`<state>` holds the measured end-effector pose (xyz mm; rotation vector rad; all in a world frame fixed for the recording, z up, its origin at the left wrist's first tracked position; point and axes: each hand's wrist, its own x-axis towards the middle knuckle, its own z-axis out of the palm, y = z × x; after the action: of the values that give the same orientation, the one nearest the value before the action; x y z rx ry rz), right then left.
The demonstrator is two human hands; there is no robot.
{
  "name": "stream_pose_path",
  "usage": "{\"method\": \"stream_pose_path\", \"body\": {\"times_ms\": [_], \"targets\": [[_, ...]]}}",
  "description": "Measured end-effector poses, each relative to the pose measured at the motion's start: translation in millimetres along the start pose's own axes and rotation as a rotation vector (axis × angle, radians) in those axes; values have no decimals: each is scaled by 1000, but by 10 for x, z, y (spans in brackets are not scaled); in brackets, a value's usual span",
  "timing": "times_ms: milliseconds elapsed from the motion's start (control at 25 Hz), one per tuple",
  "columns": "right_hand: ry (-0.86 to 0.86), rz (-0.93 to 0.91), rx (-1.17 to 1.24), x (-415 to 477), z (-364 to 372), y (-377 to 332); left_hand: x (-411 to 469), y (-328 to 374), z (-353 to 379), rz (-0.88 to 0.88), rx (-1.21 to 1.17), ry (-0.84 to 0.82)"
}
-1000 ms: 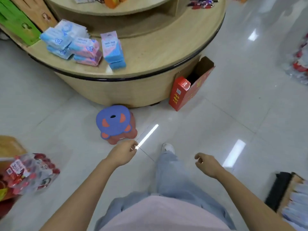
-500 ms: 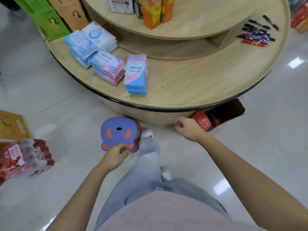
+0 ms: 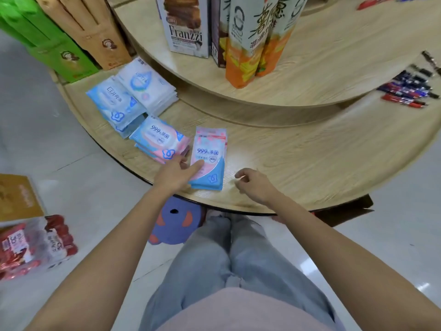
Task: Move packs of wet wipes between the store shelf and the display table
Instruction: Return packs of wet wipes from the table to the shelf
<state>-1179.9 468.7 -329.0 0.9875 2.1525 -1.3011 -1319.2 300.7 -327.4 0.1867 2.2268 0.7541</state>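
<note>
The left hand [image 3: 177, 174] has its grip spread, straight fingers [image 3: 198, 166] lying on the near stack of pink-and-blue wet wipes packs [image 3: 211, 149] at the front edge of the round worktop [image 3: 298, 163]. The right hand [image 3: 255, 185] hovers just beside the stack, loosely curled and holding nothing. A purple stool [image 3: 171, 225] is half hidden under the edge.

"Franzzi" is printed on the box [image 3: 185, 32] at top centre. "999" shows on the pack [image 3: 209, 151] mid-frame and on the stack [image 3: 160, 137] just left of it.
</note>
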Motion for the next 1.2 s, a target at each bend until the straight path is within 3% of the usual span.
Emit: {"method": "stream_pose_path", "body": {"times_ms": [240,480,800,1000,1200], "targets": [[-96,118,166,315,49,-76,189,164,216,30,-1,21],[-146,194,218,454,83,-19,101,165,176,-77,84,94],[-72,275,465,684,242,-380,-350,-400,161,-265,-534,75],[71,310,455,779,504,-447,-593,-616,114,-289,-755,6],[126,260,363,729,468,-314,-666,-605,172,-298,-802,82]]}}
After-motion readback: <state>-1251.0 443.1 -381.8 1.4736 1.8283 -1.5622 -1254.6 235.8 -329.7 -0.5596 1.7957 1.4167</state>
